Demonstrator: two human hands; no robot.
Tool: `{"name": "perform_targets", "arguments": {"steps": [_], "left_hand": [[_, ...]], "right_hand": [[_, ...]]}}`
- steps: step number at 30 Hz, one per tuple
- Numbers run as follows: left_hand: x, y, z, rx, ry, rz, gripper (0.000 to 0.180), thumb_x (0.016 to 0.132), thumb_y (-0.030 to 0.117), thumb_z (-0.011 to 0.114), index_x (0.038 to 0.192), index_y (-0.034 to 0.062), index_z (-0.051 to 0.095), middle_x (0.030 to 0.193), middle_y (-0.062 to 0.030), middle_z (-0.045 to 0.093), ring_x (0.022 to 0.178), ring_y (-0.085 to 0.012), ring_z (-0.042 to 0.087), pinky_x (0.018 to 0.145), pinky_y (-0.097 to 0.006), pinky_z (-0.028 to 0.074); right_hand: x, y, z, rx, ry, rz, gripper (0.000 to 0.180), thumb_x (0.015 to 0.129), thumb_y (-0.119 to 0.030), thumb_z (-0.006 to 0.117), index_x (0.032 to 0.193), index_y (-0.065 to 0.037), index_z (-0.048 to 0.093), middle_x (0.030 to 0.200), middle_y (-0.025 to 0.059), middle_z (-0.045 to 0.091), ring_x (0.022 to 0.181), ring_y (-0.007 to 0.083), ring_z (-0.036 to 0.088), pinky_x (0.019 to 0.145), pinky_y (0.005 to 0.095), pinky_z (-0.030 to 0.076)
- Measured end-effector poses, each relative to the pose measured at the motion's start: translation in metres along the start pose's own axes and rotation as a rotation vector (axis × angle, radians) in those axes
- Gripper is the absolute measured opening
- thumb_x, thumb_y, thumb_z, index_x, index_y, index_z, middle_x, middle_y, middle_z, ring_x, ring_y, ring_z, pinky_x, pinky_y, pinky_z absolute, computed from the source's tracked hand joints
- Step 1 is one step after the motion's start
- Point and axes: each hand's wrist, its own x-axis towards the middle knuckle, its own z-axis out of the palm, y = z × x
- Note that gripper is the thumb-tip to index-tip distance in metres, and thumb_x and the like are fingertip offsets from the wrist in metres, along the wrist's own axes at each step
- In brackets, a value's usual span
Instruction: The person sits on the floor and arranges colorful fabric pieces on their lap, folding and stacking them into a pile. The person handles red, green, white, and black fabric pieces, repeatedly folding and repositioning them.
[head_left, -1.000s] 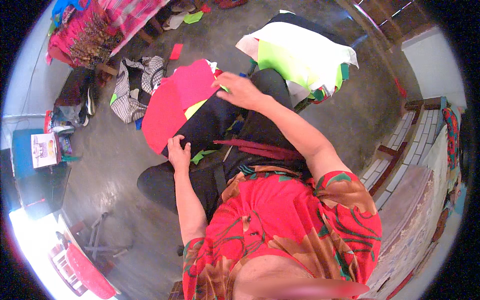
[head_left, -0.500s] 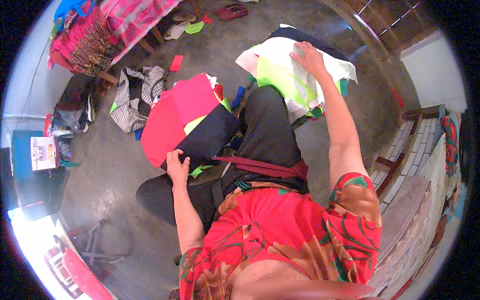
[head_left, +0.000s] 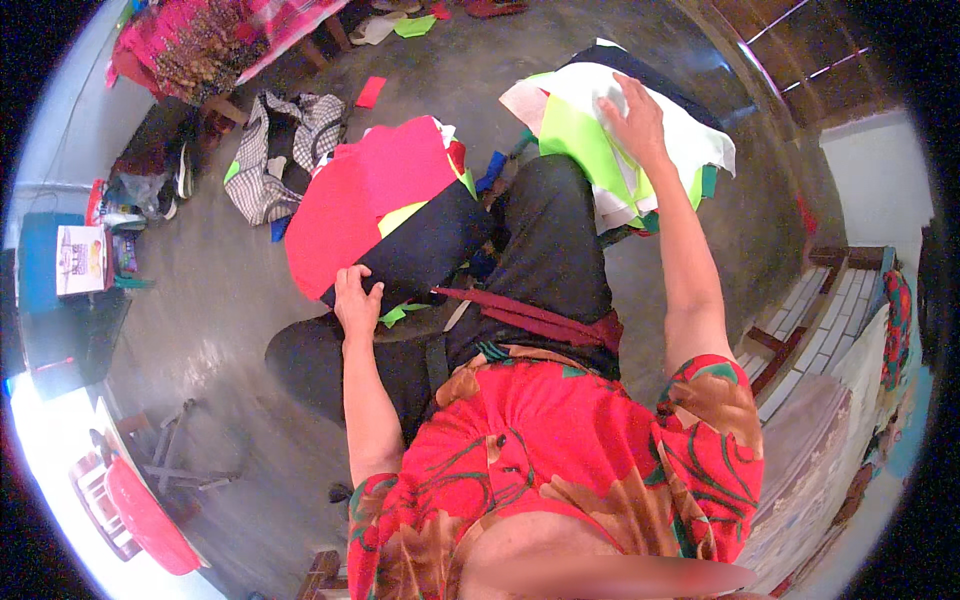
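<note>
My left hand rests at the near edge of a cloth pile, thumb apart from the fingers. On top of that pile lie red cloth pieces, with a black cloth on its near side and a bit of yellow-green between them. Farther right, my right hand lies with fingers stretched out on a white cloth. Under and beside the white cloth show a lime-green piece and a dark cloth. Neither hand is closed round anything that I can see.
A checked garment lies on the floor beyond the red pile. Small scraps, among them a red one and a blue one, are scattered about. A wooden-framed bench stands at the right, and a red chair at the lower left.
The whole view has shifted slightly. Both hands stay at their piles; the right hand's fingers look a little straighter on the white cloth. No cloth has visibly been lifted.
</note>
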Motion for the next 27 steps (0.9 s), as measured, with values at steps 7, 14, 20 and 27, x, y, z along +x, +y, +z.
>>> {"name": "perform_targets", "arguments": {"steps": [7,14,20,27], "left_hand": [[0.001,-0.002,0.004,-0.019,0.009,0.001,0.035,0.069,0.009,0.075,0.096,0.0105,0.053,0.099,-0.0093,0.051,0.100,-0.0313,0.052,0.081,-0.042,0.045],[0.001,-0.005,0.003,-0.018,0.013,0.018,0.036,0.068,0.009,0.075,0.096,0.0104,0.053,0.098,-0.0093,0.050,0.099,-0.0312,0.052,0.081,-0.042,0.045],[0.002,-0.004,0.002,-0.019,0.001,0.000,0.035,0.068,0.009,0.075,0.096,0.0108,0.053,0.097,-0.0091,0.051,0.098,-0.0318,0.052,0.081,-0.043,0.045],[0.002,-0.008,0.000,-0.010,0.020,-0.012,0.035,0.067,0.010,0.076,0.093,0.0104,0.053,0.097,-0.0095,0.052,0.099,-0.0326,0.052,0.081,-0.043,0.045]], "right_hand": [[-0.010,-0.044,0.036,-0.243,0.057,-0.135,0.059,0.079,-0.033,0.067,0.128,-0.007,0.049,0.131,0.0155,0.049,0.120,0.0322,0.046,0.100,0.0461,0.035],[-0.001,-0.043,0.042,-0.115,0.068,0.027,0.050,0.078,-0.029,0.068,0.122,-0.008,0.056,0.131,0.0147,0.050,0.120,0.0315,0.048,0.099,0.0445,0.039],[0.002,-0.045,0.036,-0.223,0.086,0.080,0.033,0.084,-0.031,0.061,0.112,-0.015,0.064,0.123,0.0069,0.058,0.112,0.0293,0.055,0.089,0.0434,0.047],[0.013,-0.062,0.019,-0.139,0.012,0.332,0.025,0.088,-0.030,0.058,0.106,-0.016,0.068,0.104,0.0044,0.067,0.096,0.0248,0.063,0.082,0.0373,0.049]]}}
